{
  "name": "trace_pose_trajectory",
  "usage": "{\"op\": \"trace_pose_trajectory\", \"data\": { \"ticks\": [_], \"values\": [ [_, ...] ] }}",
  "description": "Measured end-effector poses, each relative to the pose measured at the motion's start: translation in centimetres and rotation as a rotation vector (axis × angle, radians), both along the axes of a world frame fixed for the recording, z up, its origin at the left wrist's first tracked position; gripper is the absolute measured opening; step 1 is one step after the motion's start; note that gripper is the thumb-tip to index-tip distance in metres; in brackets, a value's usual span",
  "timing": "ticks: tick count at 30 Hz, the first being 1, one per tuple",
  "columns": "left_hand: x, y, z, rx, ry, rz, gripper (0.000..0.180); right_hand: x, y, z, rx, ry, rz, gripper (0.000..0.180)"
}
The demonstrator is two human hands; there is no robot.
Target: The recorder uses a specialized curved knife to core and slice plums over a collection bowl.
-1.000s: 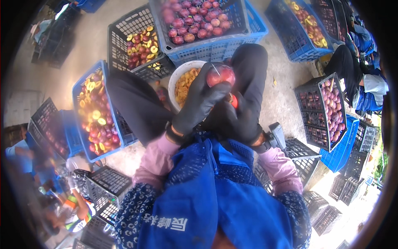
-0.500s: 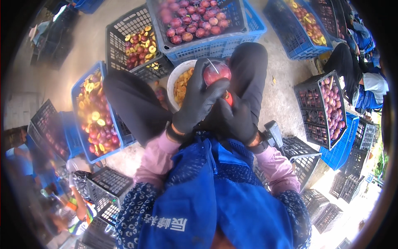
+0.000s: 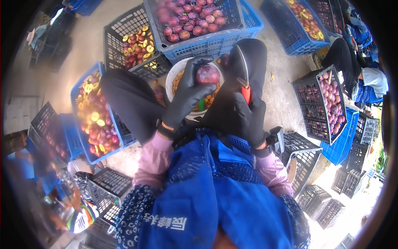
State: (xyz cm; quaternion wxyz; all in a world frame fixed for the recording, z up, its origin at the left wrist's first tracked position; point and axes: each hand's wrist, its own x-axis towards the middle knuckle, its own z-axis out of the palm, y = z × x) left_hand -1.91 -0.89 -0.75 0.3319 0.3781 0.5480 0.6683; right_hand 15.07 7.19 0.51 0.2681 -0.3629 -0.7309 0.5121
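Observation:
A dark red plum is held between the thumb and fingers of my black-gloved left hand, above a white bucket between my legs. Orange fruit pieces lie in the bucket, and something green shows under the plum. My right hand, also gloved in black, is closed round the red handle of a knife. Its thin curved blade points away from me over my right thigh, apart from the plum.
Ahead, a crate of whole plums sits in a blue crate. A black crate of cut plums stands beside it, and a blue crate of halves is at left. To the right stands a tilted black plum crate. Another person's leg shows beyond.
The knife has come away from the plum, and my right hand has moved right with it. My left hand has shifted slightly, still holding the plum, and more of the bucket shows.

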Motion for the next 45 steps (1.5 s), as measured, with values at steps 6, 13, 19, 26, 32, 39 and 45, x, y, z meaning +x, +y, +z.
{"op": "trace_pose_trajectory", "data": {
  "ticks": [6, 13, 19, 26, 32, 39, 45],
  "values": [
    [1.0, -0.4, 0.4, 0.002, 0.057, -0.125, 0.069, -2.6, 0.2, 2.9, -0.029, 0.191, 0.149, 0.033],
    [2.4, -1.0, 1.1, -0.032, -0.315, -0.033, 0.033, -2.8, 0.1, 1.7, -0.017, 0.232, 0.187, 0.036],
    [2.3, 0.0, -0.6, -0.011, -0.037, 0.063, 0.020, -3.0, 1.3, 1.7, 0.399, 0.157, 0.310, 0.046],
    [2.6, 1.4, 1.7, 0.061, -0.479, 0.130, 0.018, -4.1, 2.7, 2.2, 0.662, 0.149, 0.342, 0.053],
    [2.0, 2.2, 0.3, 0.169, -0.474, 0.138, 0.019, -5.2, 2.0, 1.9, 0.716, 0.120, 0.232, 0.048],
    [0.8, 4.1, -1.8, 0.190, 0.050, 0.444, 0.020, -8.1, 0.6, -0.6, 0.397, 0.298, -0.027, 0.037],
    [0.1, 3.8, -0.8, 0.079, 0.255, 0.461, 0.024, -9.4, 0.1, -2.1, -0.029, 0.479, -0.043, 0.021]
  ]
}}
